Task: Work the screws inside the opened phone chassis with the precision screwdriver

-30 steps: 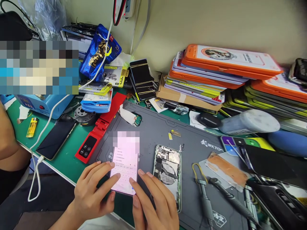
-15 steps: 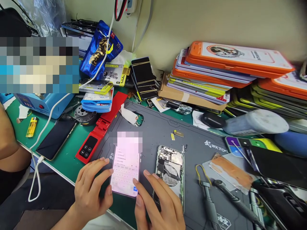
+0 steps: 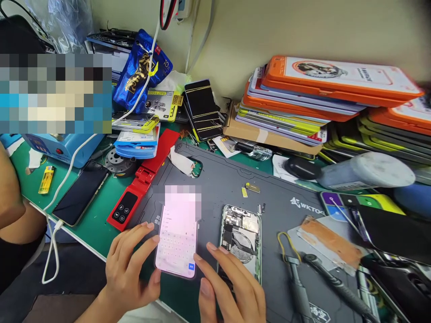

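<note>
A lit phone [image 3: 177, 240] with an on-screen keyboard lies flat on the dark grey work mat [image 3: 222, 184]. My left hand [image 3: 129, 269] rests at the phone's left edge, fingers stretched out and touching its side. My right hand [image 3: 230, 287] sits at the phone's lower right, fingers extended, with the index fingertip at the screen's bottom right corner. Just right of that phone lies an opened phone [image 3: 240, 237] with its insides exposed, partly covered by my right hand.
A red folding device [image 3: 141, 184] and a dark phone on a white cable [image 3: 81, 193] lie to the left on the green mat. Stacked orange and purple packages [image 3: 303, 98] fill the back right. Tools [image 3: 296, 278], a grey bottle [image 3: 363, 172] and a yellow lighter [image 3: 45, 178] lie around.
My left fingers slid off the screen to the phone's left edge. My right hand shifted slightly right and down. The view moved a little.
</note>
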`<state>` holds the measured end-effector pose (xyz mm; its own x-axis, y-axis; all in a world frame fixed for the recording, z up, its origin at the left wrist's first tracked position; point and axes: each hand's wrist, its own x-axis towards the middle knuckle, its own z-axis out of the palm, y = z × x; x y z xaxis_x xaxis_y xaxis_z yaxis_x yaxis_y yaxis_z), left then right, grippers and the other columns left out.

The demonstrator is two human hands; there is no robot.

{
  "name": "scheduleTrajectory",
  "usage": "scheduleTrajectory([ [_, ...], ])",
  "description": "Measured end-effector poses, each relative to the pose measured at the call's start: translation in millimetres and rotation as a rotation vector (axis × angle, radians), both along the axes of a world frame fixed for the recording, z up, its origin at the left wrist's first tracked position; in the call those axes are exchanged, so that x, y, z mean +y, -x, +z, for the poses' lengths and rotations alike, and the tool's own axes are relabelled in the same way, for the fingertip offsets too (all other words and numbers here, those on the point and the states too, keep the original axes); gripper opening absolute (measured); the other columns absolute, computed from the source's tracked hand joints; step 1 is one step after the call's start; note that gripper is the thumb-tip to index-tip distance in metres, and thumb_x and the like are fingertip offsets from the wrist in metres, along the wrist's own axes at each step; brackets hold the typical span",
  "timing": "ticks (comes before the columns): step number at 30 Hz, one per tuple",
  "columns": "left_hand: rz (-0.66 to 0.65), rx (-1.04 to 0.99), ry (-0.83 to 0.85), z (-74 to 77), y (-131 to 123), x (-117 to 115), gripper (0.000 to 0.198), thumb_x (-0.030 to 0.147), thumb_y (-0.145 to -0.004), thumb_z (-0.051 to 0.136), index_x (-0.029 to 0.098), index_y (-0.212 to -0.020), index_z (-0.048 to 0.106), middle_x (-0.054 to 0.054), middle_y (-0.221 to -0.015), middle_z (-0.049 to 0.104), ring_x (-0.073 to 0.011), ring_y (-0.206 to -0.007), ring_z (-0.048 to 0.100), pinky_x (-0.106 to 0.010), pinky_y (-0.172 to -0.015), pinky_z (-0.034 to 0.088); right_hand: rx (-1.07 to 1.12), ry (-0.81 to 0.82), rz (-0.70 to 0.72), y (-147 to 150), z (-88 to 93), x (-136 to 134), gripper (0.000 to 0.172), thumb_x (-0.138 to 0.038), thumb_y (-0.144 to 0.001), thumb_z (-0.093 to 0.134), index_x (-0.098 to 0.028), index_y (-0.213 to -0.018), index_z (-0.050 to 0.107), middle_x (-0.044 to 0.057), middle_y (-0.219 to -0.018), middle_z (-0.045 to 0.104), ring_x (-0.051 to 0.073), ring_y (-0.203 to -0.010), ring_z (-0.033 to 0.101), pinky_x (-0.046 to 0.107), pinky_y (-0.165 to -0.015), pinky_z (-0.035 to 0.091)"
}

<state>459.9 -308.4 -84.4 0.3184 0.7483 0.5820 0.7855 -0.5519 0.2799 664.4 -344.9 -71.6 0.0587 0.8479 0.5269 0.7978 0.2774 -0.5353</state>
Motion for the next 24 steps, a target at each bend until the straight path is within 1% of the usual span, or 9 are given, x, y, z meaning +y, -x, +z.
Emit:
scheduleTrajectory([
  [2, -0.013, -0.045, -0.004, -2.2, 2.2, -0.6, 0.033, 0.021, -0.103, 0.046, 0.009, -0.126, 0.067, -0.020, -0.133, 0.070, -0.0263, -0.127, 0.070, -0.038, -0.106, 0.055, 0.007, -0.013, 0.036, 1.7, -3.2, -0.6, 0.025, -0.010, -0.111, 0.057, -0.019, -0.121, 0.079, 0.009, -0.134, 0.073, 0.027, -0.126, 0.067, 0.041, -0.106, 0.055],
  [4, -0.015, -0.064, 0.009, -3.8, 4.0, -1.4, 0.034, 0.015, -0.100, 0.045, 0.011, -0.125, 0.067, -0.018, -0.133, 0.072, -0.0249, -0.126, 0.071, -0.038, -0.106, 0.056, 0.016, -0.070, 0.090, 4.7, -7.7, -0.7, 0.027, -0.015, -0.114, 0.053, -0.019, -0.119, 0.079, 0.008, -0.130, 0.074, 0.024, -0.126, 0.068, 0.039, -0.109, 0.054],
  [7, -0.021, -0.086, 0.016, -4.7, 5.3, -2.3, 0.035, 0.012, -0.098, 0.043, 0.011, -0.123, 0.067, -0.018, -0.133, 0.073, -0.0240, -0.125, 0.072, -0.038, -0.106, 0.057, -0.029, -0.181, 0.216, 8.4, -11.4, 0.9, 0.036, -0.024, -0.119, 0.044, -0.020, -0.117, 0.080, 0.006, -0.124, 0.077, 0.019, -0.126, 0.067, 0.036, -0.120, 0.049],
  [10, -0.031, -0.087, 0.016, -4.5, 5.5, -2.3, 0.035, 0.010, -0.097, 0.043, 0.010, -0.122, 0.066, -0.018, -0.133, 0.072, -0.0237, -0.126, 0.071, -0.038, -0.107, 0.056, -0.118, -0.140, 0.352, 8.2, -8.6, 4.5, 0.034, -0.024, -0.119, 0.045, -0.020, -0.124, 0.078, 0.003, -0.125, 0.078, 0.015, -0.132, 0.063, 0.035, -0.131, 0.040],
  [12, -0.032, -0.081, 0.015, -4.1, 5.3, -1.9, 0.035, 0.009, -0.096, 0.043, 0.009, -0.122, 0.067, -0.018, -0.133, 0.072, -0.0234, -0.126, 0.070, -0.038, -0.108, 0.055, -0.126, -0.086, 0.387, 7.3, -6.3, 6.8, 0.032, -0.023, -0.119, 0.047, -0.019, -0.128, 0.077, 0.004, -0.131, 0.077, 0.016, -0.136, 0.061, 0.036, -0.133, 0.038],
  [14, -0.029, -0.071, 0.012, -3.6, 4.7, -1.2, 0.035, 0.009, -0.095, 0.043, 0.010, -0.121, 0.067, -0.018, -0.132, 0.072, -0.0229, -0.126, 0.071, -0.038, -0.108, 0.055, -0.097, -0.098, 0.369, 7.0, -6.1, 7.7, 0.032, -0.022, -0.118, 0.047, -0.019, -0.127, 0.077, 0.005, -0.134, 0.075, 0.017, -0.137, 0.061, 0.037, -0.131, 0.040],
  [17, -0.044, -0.052, 0.004, -2.5, 3.3, -0.3, 0.035, 0.008, -0.095, 0.044, 0.011, -0.120, 0.069, -0.016, -0.128, 0.074, -0.0220, -0.125, 0.071, -0.038, -0.110, 0.055, -0.026, -0.159, 0.237, 6.1, -8.3, 4.7, 0.034, -0.022, -0.119, 0.045, -0.018, -0.122, 0.079, 0.007, -0.131, 0.075, 0.020, -0.131, 0.065, 0.038, -0.124, 0.047],
  [20, -0.062, -0.037, -0.005, -1.8, 2.0, 0.5, 0.034, 0.010, -0.096, 0.044, 0.012, -0.117, 0.071, -0.016, -0.127, 0.073, -0.0219, -0.124, 0.071, -0.038, -0.110, 0.056, -0.006, -0.085, 0.102, 2.9, -8.6, -0.6, 0.028, -0.016, -0.115, 0.052, -0.018, -0.121, 0.080, 0.009, -0.131, 0.074, 0.024, -0.127, 0.067, 0.041, -0.114, 0.052],
  [24, -0.096, -0.036, -0.020, -2.8, 1.7, 0.8, 0.034, 0.011, -0.098, 0.044, 0.011, -0.116, 0.072, -0.018, -0.130, 0.071, -0.0225, -0.127, 0.070, -0.039, -0.110, 0.056, -0.025, -0.025, 0.070, -0.3, -6.0, -2.4, 0.025, -0.012, -0.110, 0.060, -0.020, -0.121, 0.080, 0.008, -0.133, 0.073, 0.026, -0.125, 0.068, 0.042, -0.109, 0.054],
])
